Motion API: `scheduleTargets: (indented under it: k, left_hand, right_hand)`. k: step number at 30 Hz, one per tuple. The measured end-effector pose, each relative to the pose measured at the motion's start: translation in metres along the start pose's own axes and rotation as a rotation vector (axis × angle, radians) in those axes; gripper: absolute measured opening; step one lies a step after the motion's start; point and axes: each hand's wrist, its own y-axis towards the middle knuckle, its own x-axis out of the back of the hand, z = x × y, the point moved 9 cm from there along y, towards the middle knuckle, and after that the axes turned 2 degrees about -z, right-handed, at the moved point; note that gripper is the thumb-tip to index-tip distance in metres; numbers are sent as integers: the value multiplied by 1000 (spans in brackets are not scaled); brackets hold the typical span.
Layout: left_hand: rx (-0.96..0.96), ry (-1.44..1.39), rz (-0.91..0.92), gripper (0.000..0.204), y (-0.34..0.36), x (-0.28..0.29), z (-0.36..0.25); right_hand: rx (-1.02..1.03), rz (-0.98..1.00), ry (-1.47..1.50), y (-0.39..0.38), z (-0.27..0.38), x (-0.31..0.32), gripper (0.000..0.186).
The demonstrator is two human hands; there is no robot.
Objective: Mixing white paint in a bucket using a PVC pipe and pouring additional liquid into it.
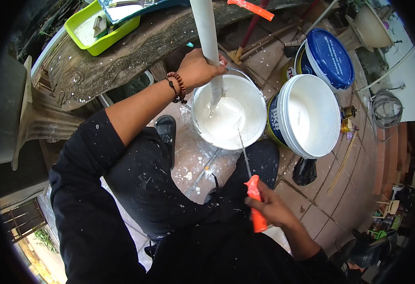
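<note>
My left hand (199,68) is wrapped round a thick white pipe (204,28). The pipe's paint-smeared lower end reaches into a white bucket (255,104), which stands on the floor in front of me with white paint (219,122) in the bottom. In my right hand (273,206) is an orange-handled tool (259,218). Its thin metal shaft extends up over the bucket's near rim and inside; whatever is at its far end cannot be made out.
To the right stand a larger open paint bucket (328,125) and a blue-lidded bucket (331,59). A carved wooden bench (117,64) at the back left carries a lime-green tray (87,40). Another orange handle (252,8) shows at the top. A coiled hose (387,109) lies far right.
</note>
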Motion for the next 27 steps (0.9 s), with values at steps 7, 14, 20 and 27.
scheduleTargets:
  k: [7,14,20,27]
  left_hand:
    - [-54,94,12,26,2,-12,1]
    - [-27,96,9,25,-1,-14,4]
    - [35,200,-37,24,-14,-3,1]
    - [17,136,-92,23,-43,4,18]
  right_hand:
    - [239,-233,-1174,-46,15,75,69]
    - [248,-173,-1419,-75,62,89,77]
    - [239,-48,-1542,-69,85,109,74]
    - [294,72,-1522,-23,78,115,67]
